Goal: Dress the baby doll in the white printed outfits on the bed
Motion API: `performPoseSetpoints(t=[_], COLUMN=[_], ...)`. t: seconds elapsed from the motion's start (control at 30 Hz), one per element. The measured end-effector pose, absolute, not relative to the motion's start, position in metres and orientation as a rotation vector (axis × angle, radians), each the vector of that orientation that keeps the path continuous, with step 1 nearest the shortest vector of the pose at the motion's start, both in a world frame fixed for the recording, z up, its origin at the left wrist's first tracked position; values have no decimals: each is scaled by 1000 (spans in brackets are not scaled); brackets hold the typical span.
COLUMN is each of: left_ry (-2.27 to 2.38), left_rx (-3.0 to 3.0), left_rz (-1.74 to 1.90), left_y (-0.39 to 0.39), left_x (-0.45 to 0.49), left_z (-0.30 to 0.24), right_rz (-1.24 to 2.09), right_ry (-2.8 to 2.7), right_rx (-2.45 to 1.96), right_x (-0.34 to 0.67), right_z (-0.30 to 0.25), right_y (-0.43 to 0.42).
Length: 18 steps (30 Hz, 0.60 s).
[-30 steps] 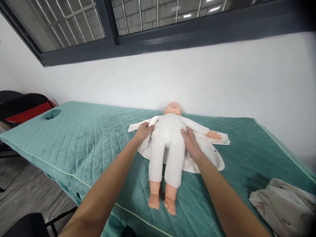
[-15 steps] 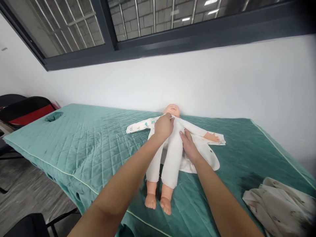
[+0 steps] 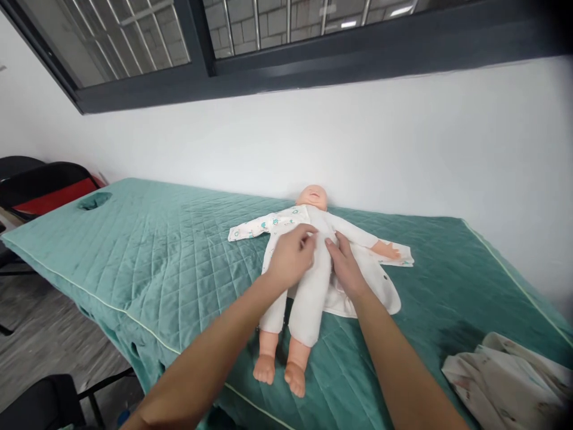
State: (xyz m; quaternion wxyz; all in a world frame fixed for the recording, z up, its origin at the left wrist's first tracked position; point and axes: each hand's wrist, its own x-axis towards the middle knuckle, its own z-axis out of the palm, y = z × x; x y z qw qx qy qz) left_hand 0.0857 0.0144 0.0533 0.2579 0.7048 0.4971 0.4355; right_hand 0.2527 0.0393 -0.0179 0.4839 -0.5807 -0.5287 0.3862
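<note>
A baby doll (image 3: 312, 319) lies on its back, head against the wall, its torso and legs in white cloth and its feet bare. Both its arms are in the sleeves of a white printed baby shirt (image 3: 286, 218). One front panel lies over the chest; the other (image 3: 369, 283) is spread out on the bed beside the doll. My left hand (image 3: 293, 254) is closed over the doll's belly, thumb and fingertips pinching at the shirt's front edge; the fingers partly hide the cloth. Against the doll's side rests my right hand (image 3: 347, 263), thumb and fingers apart.
A green quilted cover (image 3: 192, 263) lies over the bed, which has a round hole (image 3: 95, 200) at its far left. Crumpled printed cloth (image 3: 505, 379) lies at the near right. Black chairs (image 3: 42, 391) stand to the left. A wall and window run behind.
My left hand has moved down from the doll's neck to its belly, uncovering the printed panel on the chest. My right hand stays at the doll's side. The view has shifted slightly.
</note>
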Motion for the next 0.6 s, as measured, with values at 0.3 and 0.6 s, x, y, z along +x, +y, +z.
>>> performPoseSetpoints(t=[0.3,0.6], left_ry=[2192,2225], left_rx=[1993,1986], left_rz=[799,674], left_y=[60,88], left_x=[-71,-88], left_z=[-25,-25], right_rz=[956,830], right_ry=[-1261,-1308], right_rx=[-1397,-1448], right_x=[253,259], right_z=[-21,-25], right_y=[42,40])
